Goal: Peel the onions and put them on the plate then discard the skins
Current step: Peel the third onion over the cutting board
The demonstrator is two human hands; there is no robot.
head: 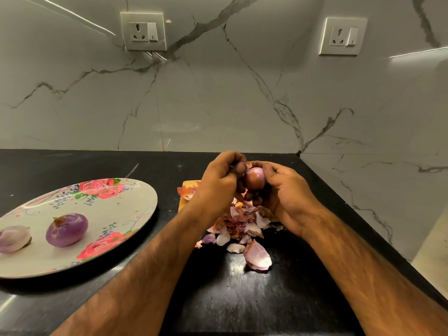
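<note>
Left hand (218, 183), right hand (286, 195) grip glossy round onion (254, 178) — skins (242, 226) papery.

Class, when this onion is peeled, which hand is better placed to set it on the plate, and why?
Probably the left hand: the plate lies on its side, so no reach across the other arm. Its thumb touches the onion, which the right hand cradles.
</note>
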